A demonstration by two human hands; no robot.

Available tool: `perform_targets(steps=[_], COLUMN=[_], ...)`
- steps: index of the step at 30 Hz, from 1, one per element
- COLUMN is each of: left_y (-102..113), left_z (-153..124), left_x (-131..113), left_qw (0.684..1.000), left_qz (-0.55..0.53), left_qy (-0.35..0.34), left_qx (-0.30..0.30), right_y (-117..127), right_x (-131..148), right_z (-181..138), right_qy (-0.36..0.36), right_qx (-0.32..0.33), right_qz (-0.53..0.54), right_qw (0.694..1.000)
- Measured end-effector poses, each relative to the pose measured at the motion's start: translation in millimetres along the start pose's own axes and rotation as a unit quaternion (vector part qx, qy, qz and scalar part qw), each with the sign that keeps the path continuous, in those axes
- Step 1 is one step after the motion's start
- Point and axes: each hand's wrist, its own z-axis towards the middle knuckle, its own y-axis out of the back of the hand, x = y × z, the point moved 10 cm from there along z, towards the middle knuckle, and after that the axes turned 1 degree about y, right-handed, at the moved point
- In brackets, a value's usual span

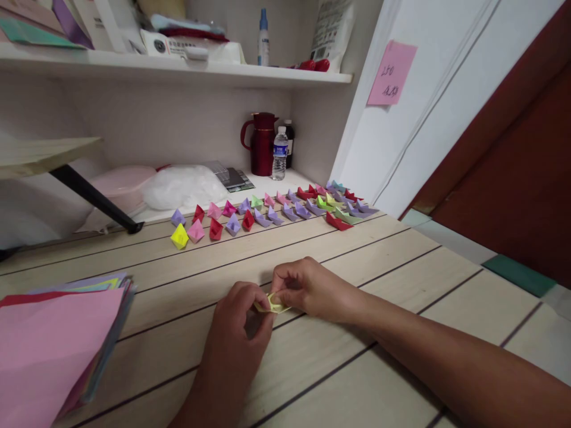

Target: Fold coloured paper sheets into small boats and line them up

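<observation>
A small folded piece of pale yellow paper (277, 307) is pinched between both hands, just above the wood-patterned tabletop (339, 380). My left hand (241, 318) closes thumb and fingertips on its left end. On the other end, my right hand (306, 291) presses with the thumb, its fingers curled behind. The fingers cover much of the paper, so its full shape is hidden. Beyond the hands stand rows of folded paper boats (276, 215) in purple, red, pink, green and yellow, with a bright yellow one (179, 236) at the near left.
A stack of coloured paper (53, 351) lies at the left, pink on top. Behind the boats are a clear plastic bag (185, 185), a dark red jug (262, 145) and a water bottle (279, 154). A black-legged wooden stand (96, 193) juts in from the left, below a loaded shelf (178, 68).
</observation>
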Motion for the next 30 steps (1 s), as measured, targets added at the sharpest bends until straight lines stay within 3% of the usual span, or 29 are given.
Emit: perform_targets(steps=[7,14,21,30], left_y=[3,-1,-4,-4], left_z=[1,-7,-8,-12], left_x=[8,27,30,40], left_qw=[0.999,0.988,0.977,0.97], left_qz=[0.016,-0.014,-0.11,-0.125], left_qy=[0.035,0.151,0.182,0.206], left_qx=[-0.012,-0.014,-0.016,-0.013], right_y=[-3,-7,-9,-9], right_x=[-1,4,1,6], right_z=[0,-1,-3,-4], right_qy=[-0.022,0.022,0.024,0.007], right_qx=[0.025,0.056,0.081,0.089], right_qz=[0.032,-0.015,-0.01,0.023], right_qw=[0.999,0.998,0.996,0.996])
